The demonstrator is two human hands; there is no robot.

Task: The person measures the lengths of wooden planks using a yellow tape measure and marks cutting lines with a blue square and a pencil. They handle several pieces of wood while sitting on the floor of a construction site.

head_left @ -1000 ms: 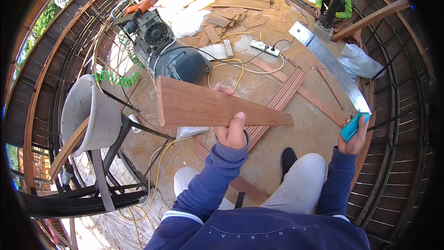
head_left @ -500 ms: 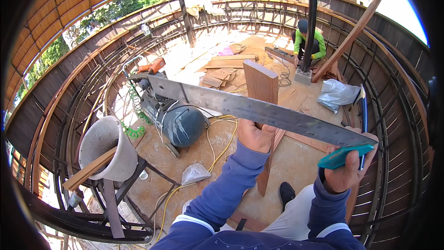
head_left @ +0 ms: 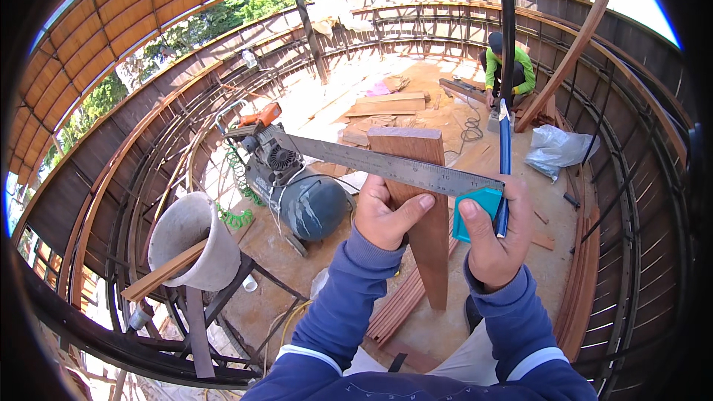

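My left hand [head_left: 382, 217] is closed round a reddish-brown wooden board [head_left: 425, 252], which stands on end in front of me, its thumb across the face. In my right hand [head_left: 499, 249] is a try square with a long steel blade [head_left: 371, 160] and a teal handle [head_left: 475, 212]. The blade crosses the board's face a little below its top end and sticks out to the left; whether it lies flat on the wood I cannot tell. A blue pencil [head_left: 505, 141] points upward between the fingers of the same hand.
An air compressor [head_left: 297, 204] stands ahead on the left, behind a grey bucket [head_left: 204, 252] holding a wood strip. Wood strips [head_left: 416, 289] lie on the floor beyond the board. A co-worker in green [head_left: 520, 70] crouches far right, near a plastic bag [head_left: 561, 147].
My right hand has moved left with the try square and pencil. The handle is now close to the board's right edge. The board's broad face now turns toward me.
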